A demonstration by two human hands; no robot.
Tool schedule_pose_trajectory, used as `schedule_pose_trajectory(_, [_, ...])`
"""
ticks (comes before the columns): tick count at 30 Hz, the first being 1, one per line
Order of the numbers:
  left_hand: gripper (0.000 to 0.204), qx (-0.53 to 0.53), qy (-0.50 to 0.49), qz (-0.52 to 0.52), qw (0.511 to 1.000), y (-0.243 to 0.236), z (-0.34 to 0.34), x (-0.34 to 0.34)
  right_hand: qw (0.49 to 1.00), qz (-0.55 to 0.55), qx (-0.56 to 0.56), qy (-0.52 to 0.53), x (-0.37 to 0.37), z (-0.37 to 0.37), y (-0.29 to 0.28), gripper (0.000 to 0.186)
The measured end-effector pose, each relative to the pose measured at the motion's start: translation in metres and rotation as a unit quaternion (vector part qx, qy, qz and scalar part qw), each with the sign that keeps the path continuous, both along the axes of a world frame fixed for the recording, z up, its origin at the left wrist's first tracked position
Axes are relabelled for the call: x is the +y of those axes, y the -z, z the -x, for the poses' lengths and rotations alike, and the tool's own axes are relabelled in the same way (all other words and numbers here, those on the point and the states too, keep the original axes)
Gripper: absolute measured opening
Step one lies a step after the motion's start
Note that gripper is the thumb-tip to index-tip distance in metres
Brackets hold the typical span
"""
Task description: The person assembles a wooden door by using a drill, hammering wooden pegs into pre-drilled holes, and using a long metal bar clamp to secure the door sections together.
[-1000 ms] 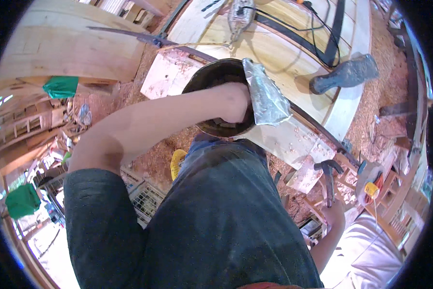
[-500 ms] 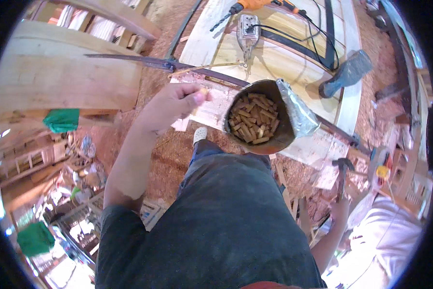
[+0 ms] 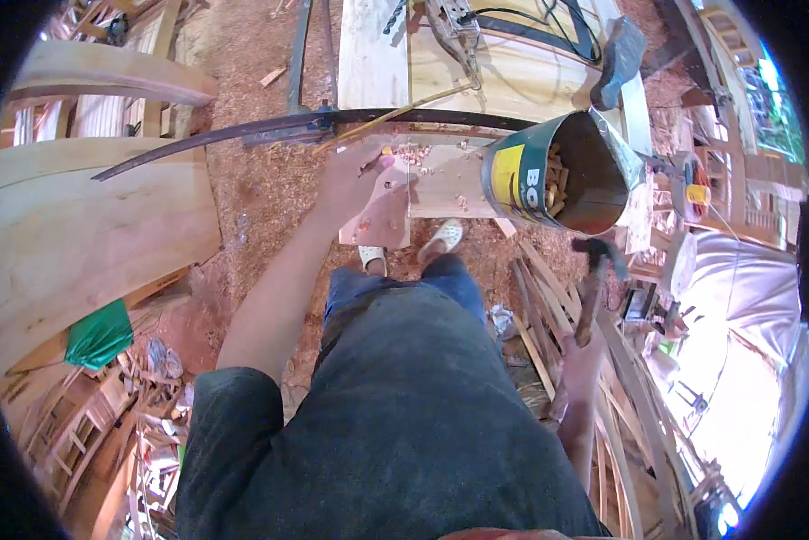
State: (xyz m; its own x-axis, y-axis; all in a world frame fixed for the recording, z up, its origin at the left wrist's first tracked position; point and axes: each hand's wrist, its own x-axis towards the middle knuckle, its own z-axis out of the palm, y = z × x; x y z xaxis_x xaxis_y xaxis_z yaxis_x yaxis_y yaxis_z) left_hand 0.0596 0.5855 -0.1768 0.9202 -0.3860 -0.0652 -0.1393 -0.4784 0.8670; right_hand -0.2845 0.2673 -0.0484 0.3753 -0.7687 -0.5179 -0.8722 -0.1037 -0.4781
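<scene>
My left hand (image 3: 355, 180) pinches a small pale wooden piece (image 3: 385, 153) just above a plank (image 3: 449, 189) scattered with shavings. To its right, a green and yellow metal can (image 3: 521, 180) lies tilted on the plank, with short wooden pegs (image 3: 556, 175) inside. Low at the right, my right hand (image 3: 577, 360) grips a hammer (image 3: 602, 270), its head up near the can. A long dark metal bar (image 3: 197, 139) crosses behind the plank. Beyond are wide pale boards (image 3: 373, 63), a drill bit (image 3: 395, 16), a power strip (image 3: 463, 36) with a black cable and a dark worn mallet-like object (image 3: 616, 63).
Stacked timber (image 3: 89, 252) stands at the left, with green cloth (image 3: 98, 333). Long offcuts (image 3: 530, 297) lean by my right leg. Shavings cover the floor (image 3: 251, 216) around my feet. A white sheet (image 3: 728, 279) and wooden frames lie at the right.
My left hand has come out of the can with a small piece and moved left over the plank. The can now sits further right, tilted. The hammer has risen toward it.
</scene>
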Motion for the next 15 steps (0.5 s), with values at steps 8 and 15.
schedule_pose_trajectory(8, [0.022,-0.133,0.031,-0.036,0.990,0.030,-0.024,-0.009,0.993,-0.088,-0.044,-0.066,0.120,-0.018,0.009,0.016])
schedule_pose_trajectory(15, [0.023,-0.102,0.030,0.018,0.994,0.037,-0.023,-0.004,0.978,-0.086,-0.059,-0.179,0.145,-0.088,-0.014,0.032])
